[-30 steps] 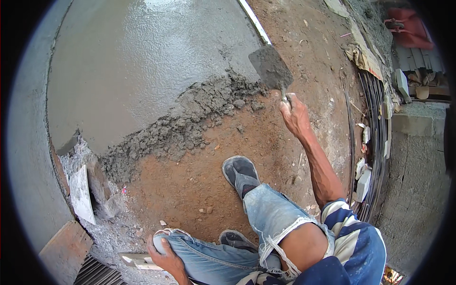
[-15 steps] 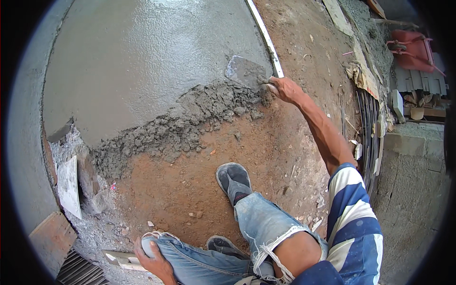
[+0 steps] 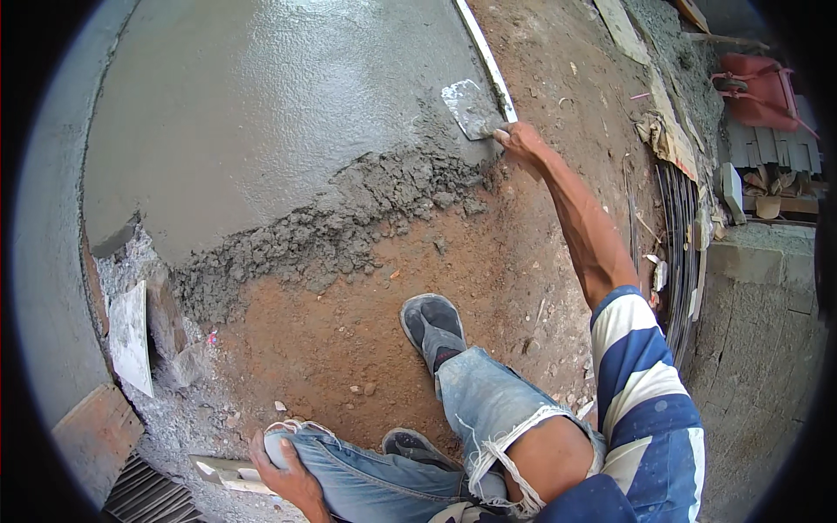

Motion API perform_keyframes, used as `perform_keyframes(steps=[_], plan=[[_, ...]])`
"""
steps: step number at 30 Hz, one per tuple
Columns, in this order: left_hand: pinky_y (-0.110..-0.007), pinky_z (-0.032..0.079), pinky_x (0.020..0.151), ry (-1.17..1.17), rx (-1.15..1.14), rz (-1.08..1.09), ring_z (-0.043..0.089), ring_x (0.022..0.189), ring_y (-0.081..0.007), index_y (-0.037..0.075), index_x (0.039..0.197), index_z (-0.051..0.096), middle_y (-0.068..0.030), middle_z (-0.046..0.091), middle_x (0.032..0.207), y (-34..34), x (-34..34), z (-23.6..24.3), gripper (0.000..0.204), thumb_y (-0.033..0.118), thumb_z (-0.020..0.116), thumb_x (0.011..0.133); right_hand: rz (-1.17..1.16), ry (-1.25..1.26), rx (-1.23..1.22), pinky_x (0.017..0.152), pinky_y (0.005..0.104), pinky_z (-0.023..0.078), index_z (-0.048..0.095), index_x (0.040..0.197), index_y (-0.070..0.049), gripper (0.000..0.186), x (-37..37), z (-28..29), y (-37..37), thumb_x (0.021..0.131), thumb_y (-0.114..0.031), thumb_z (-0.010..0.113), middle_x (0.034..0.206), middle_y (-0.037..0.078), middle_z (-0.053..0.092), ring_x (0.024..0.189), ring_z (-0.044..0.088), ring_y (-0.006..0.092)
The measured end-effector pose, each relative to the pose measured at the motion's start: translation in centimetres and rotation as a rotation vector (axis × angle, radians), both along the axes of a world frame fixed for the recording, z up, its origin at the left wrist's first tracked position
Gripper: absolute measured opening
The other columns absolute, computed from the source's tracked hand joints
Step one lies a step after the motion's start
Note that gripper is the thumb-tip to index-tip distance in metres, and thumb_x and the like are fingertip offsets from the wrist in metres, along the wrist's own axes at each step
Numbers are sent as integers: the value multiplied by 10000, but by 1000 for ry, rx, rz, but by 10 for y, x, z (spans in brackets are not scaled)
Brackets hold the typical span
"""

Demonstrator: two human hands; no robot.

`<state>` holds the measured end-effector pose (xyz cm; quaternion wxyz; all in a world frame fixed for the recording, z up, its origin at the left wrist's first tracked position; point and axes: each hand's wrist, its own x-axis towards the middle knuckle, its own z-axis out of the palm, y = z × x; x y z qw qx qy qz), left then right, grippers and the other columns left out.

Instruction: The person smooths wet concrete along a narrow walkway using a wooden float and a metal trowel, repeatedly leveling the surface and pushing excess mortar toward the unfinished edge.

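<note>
My right hand (image 3: pixel 520 142) is closed round the handle of a trowel (image 3: pixel 471 108), its pointed-back metal blade smeared with grey mortar. The blade lies on the wet concrete (image 3: pixel 261 122) near its right edge, just beside a white straight strip (image 3: pixel 488 57). The handle is mostly hidden in my fingers. Below the blade, a rough band of lumpy concrete (image 3: pixel 331 227) borders the smooth slab. My left hand (image 3: pixel 288 475) rests on my bent left knee, fingers laid over the torn denim, with no tool in it.
Reddish bare soil (image 3: pixel 331 349) lies between my feet and the concrete. At left, a white tile piece (image 3: pixel 131 336) leans by broken masonry, with a wooden board (image 3: pixel 98 436) nearby. Long dark bars (image 3: pixel 678 235) lie at right; a red wheelbarrow (image 3: pixel 758 91) stands at far right.
My right hand and the trowel have moved a little away from me, up along the white strip, and the blade has turned. My left hand stays on the knee.
</note>
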<state>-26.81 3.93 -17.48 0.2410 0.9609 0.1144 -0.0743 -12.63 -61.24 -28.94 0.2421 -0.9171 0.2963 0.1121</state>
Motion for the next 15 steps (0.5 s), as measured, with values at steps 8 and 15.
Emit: perform_keyframes(steps=[8,15], plan=[[-450,356,1047,-19,-37,74,508,1178,-378,-44,1231,557,-230,564,1239,14,-5,12,485,269,653,873,19,-14,55,610,474,464,507,1047,-10,342,-105,27,113,934,-332,539,751,250,629,701,619,439],[-441,361,1050,-20,-65,17,513,1185,-365,-20,1202,589,-203,579,1234,19,-3,12,466,239,694,829,417,-10,328,645,516,456,476,1032,-16,295,-94,27,283,937,-289,530,743,267,604,731,603,482]])
